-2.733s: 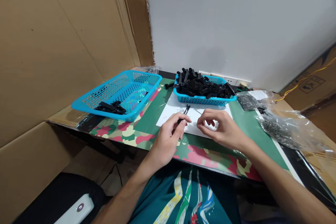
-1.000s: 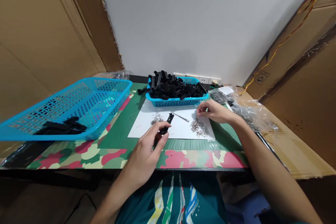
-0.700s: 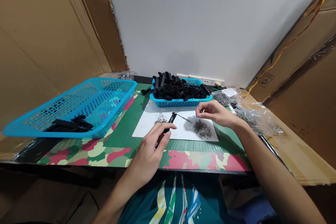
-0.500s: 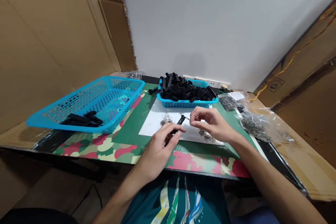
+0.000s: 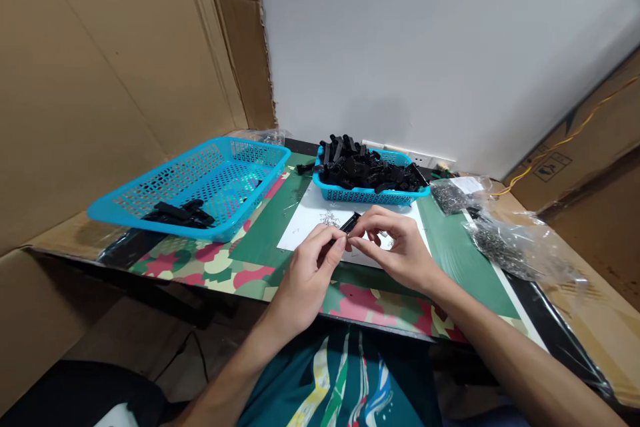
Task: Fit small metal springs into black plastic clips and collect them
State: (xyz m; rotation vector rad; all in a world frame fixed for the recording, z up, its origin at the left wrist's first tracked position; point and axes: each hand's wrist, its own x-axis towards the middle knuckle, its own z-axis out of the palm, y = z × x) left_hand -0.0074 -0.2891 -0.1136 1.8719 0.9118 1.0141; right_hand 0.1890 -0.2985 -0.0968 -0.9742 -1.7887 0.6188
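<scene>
My left hand [image 5: 313, 270] is closed around a slim black plastic part [image 5: 351, 221], whose far end sticks out past the fingers. My right hand [image 5: 393, 240] pinches at the near side of that part, thumb and fingertips meeting the left fingertips. Whatever sits between the right fingertips is too small to make out. Beneath both hands lies a white sheet [image 5: 293, 233] with a scatter of small metal pieces [image 5: 330, 217] on it. More of these pieces are partly hidden behind my right hand.
A blue basket [image 5: 373, 197] heaped with black parts [image 5: 360, 167] stands behind the sheet. A larger blue basket [image 5: 225, 232] on the left holds several black parts [image 5: 180, 213]. On the right lie clear bags [image 5: 500, 243] of small metal pieces. Cardboard [image 5: 125, 47] walls the left side.
My right hand has come left and down to the black part, its fingertips now touching the left hand's. The camera view has shifted slightly left.
</scene>
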